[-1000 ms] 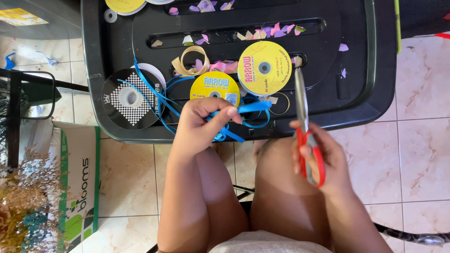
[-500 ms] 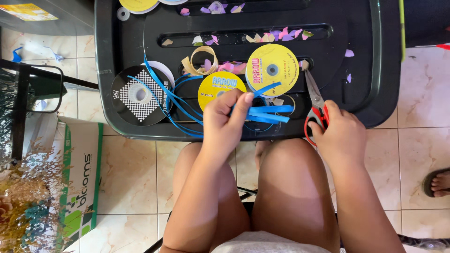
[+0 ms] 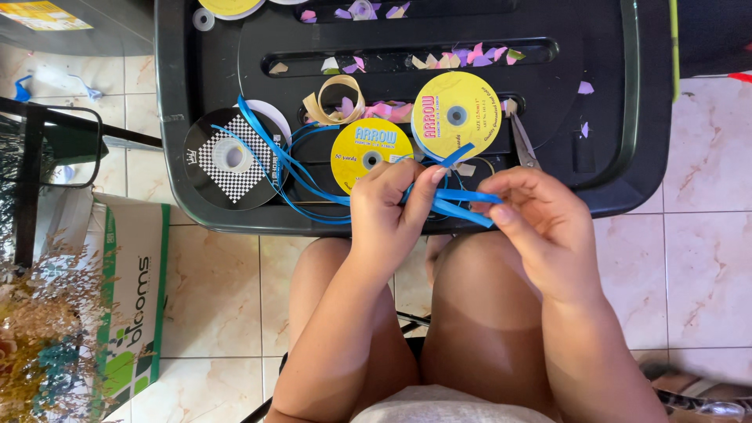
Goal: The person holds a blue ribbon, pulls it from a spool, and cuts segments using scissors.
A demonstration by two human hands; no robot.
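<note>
In the head view, the likeliest trouble is a tangle: the blue ribbon point(image 3: 458, 201) runs in several loose strands from the black checkered spool point(image 3: 229, 157) across the black plastic table point(image 3: 627, 117) to the hands, and a pull on the wrong strand could drag that spool or the two yellow spools point(image 3: 456, 115) toward the near edge. The scissors point(image 3: 523, 145) lie just beyond the right hand point(image 3: 540, 227), blades pointing away, so a sideways sweep of the wrist could knock them off the edge. The folded strands between the fingers could also slip apart if either pinch eases. The left hand point(image 3: 388, 205) comes up from the lap with the wrist bent forward, its grip clamped on the gathered ribbon, fingertips pressed together at the fold. The right hand arches over from the other side, its grip also closed on the ribbon's free ends, knuckles raised. Paper scraps point(image 3: 462, 57) fill the table's slots.
</note>
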